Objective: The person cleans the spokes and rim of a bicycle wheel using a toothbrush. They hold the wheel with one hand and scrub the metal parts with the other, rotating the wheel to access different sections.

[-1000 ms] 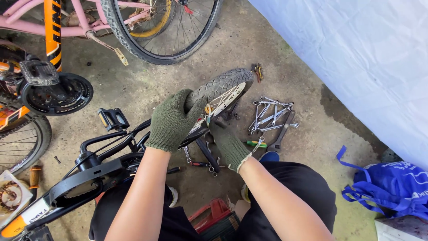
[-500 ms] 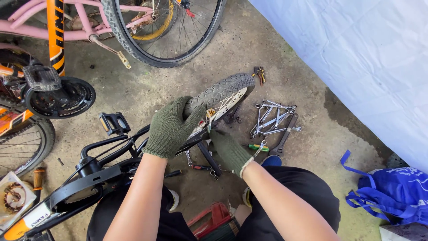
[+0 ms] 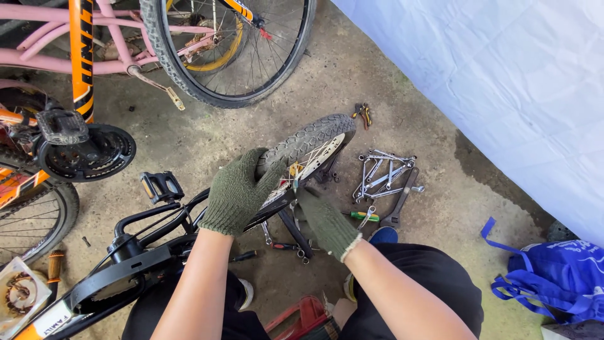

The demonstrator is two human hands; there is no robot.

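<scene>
Since the earlier frames, little has shifted: both gloved hands remain on the small wheel [image 3: 308,154] at the centre of the frame, and the view has only drifted slightly, bringing the pliers [image 3: 362,113] lower against the concrete floor [image 3: 409,252].

Left hand [image 3: 239,192], in a green knit glove, is clenched over the grey knobby tyre, fingers wrapped across the tread and down onto the rim side. Right hand [image 3: 327,220], gloved alike, sits just below the rim near the spokes; its fingertips are hidden behind the wheel, so I cannot tell whether it grips anything or merely presses there.

The wheel is mounted in the black bicycle frame [image 3: 145,252], which lies low across the lower left of the frame, with a pedal [image 3: 160,186] just beside it. A cluster of spanners [image 3: 384,173] lies right of the wheel, a green-handled screwdriver [image 3: 358,216] near the right wrist. An orange bicycle's chainring [image 3: 88,151] stands at left, a larger wheel [image 3: 233,44] at upper centre, a blue bag [image 3: 553,277] at lower right, and a white sheet [image 3: 503,82] at upper right.

Judgement: the work appears to be at the tyre and rim. To do it well, the left hand should hold the tyre firmly so the wheel cannot turn, while the right works in short, even moves along the rim. Fingers should stay clear of the spokes, and tools should be kept within reach.
</scene>
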